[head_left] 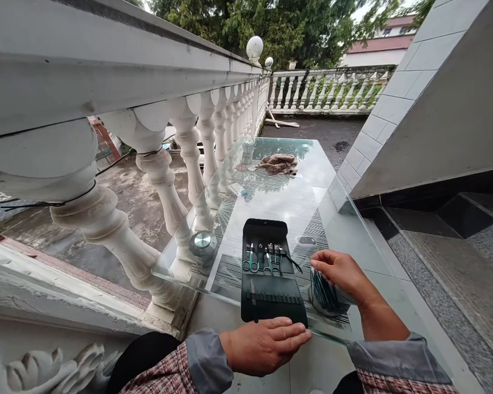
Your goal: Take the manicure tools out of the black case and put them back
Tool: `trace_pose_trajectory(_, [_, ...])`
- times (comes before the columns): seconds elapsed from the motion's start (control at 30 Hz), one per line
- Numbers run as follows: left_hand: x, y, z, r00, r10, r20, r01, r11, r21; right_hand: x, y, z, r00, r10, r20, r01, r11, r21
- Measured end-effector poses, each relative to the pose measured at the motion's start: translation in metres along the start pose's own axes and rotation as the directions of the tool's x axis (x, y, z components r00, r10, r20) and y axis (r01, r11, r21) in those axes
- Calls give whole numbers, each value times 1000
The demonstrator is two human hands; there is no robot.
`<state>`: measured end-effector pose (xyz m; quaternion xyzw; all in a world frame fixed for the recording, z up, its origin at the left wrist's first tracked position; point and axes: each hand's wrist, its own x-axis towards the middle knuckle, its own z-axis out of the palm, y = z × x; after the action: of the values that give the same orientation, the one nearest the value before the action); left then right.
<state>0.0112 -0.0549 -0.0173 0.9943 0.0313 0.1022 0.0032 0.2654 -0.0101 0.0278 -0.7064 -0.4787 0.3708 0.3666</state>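
A black tool case (271, 298) lies unfolded on the glass table (296, 202) in front of me. Its upper half holds small scissors and nippers with green handles (267, 260). One thin tool (253, 293) sits in the lower elastic loops. My left hand (265, 345) lies flat at the case's near edge, fingers stretched out and touching it. My right hand (340, 273) is closed on a clear glass cup (326, 298) of several thin green tools, just right of the case.
A round metal tin (203, 243) sits left of the case near the table's edge. A crumpled brown cloth (278, 163) lies at the far end. A white balustrade (181, 137) runs along the left; a tiled wall (394, 104) stands on the right.
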Motion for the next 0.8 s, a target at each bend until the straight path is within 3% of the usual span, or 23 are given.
trace_pose_trajectory(0.13, [1, 0, -1, 1000, -3, 12, 3, 1000, -20, 0, -1, 4, 988, -73, -140, 29, 956, -291])
trace_pose_trajectory(0.2, [1, 0, -1, 1000, 7, 16, -7, 1000, 0, -4, -8, 13, 969, -151, -197, 80, 940, -332])
trace_pose_trajectory(0.27, [1, 0, -1, 1000, 21, 19, -21, 999, 28, -12, -19, 30, 957, -257, -134, 212, 936, -281])
trace_pose_trajectory(0.33, [1, -1, 0, 999, 29, 18, -30, 998, 57, -21, -30, 53, 945, -324, 54, 328, 922, -204])
trace_pose_trajectory(0.43, [2, -2, 0, 999, 49, 11, -49, 995, 87, -33, -45, 87, 917, -322, 236, 373, 902, -216])
trace_pose_trajectory(0.63, [4, -3, 4, 992, 124, -1, -123, 987, 105, -38, -57, 124, 911, -280, 302, 391, 817, -424])
trace_pose_trajectory(0.8, [2, -5, 7, 990, 138, -31, -135, 986, 96, -20, -54, 134, 944, -220, 248, 293, 901, -318])
